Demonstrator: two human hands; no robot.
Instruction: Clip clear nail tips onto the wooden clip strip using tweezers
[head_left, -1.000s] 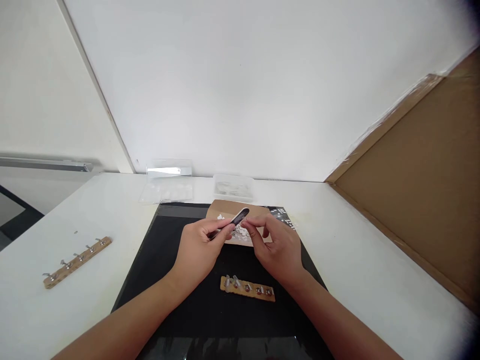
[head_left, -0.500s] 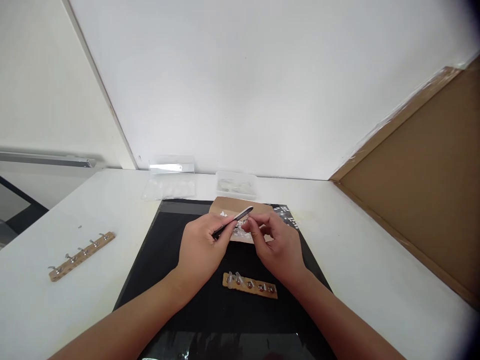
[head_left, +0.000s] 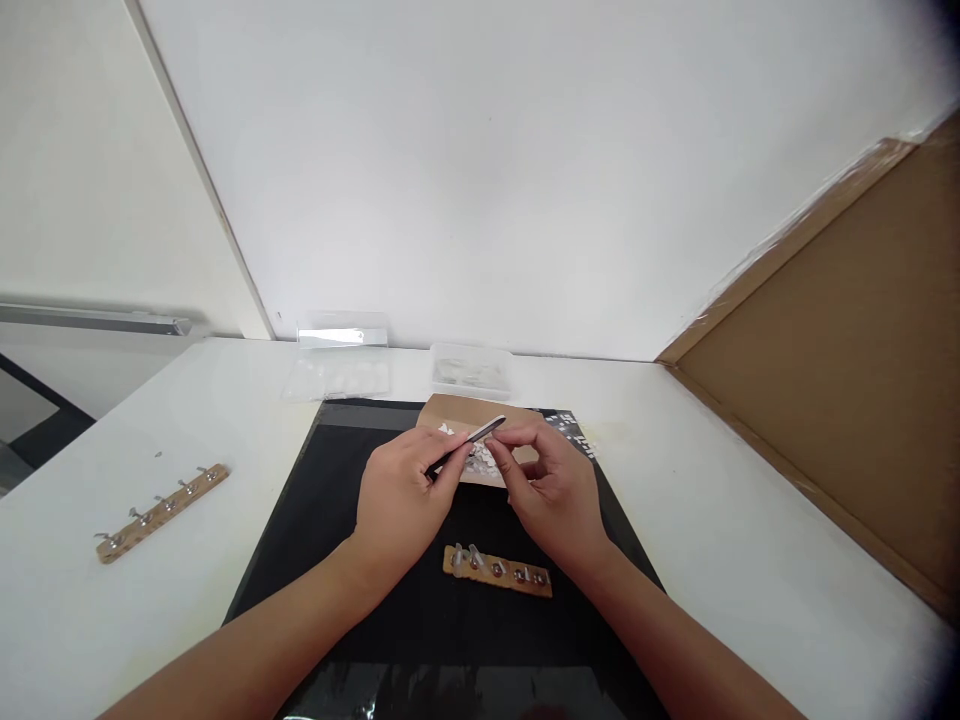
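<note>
My left hand (head_left: 409, 482) is closed around a slim flat black stick with a pale upper face (head_left: 487, 428), its tip slanting up to the right. Close to that tip, my right hand (head_left: 559, 485) pinches thumb and forefinger together; whatever lies between them is too small to make out. Under both hands is a piece of brown card (head_left: 450, 405) with many small white bits (head_left: 484, 458) on it, partly hidden by the fingers. Nearer to me rests a wooden strip (head_left: 499, 572) with round metal pieces and clear, nail-shaped tips on it.
A black mat (head_left: 397, 620) covers the middle of the white table (head_left: 750, 560). Another wooden strip (head_left: 163, 512) with upright metal clips lies at the left. Behind the mat are a clear open case (head_left: 337, 372) and a clear box (head_left: 471, 370). White pieces (head_left: 577, 435) dot the mat's far right corner.
My right thumb and forefinger have moved slightly left and up, closer to the stick's tip. My left hand keeps its hold on the stick, almost still.
</note>
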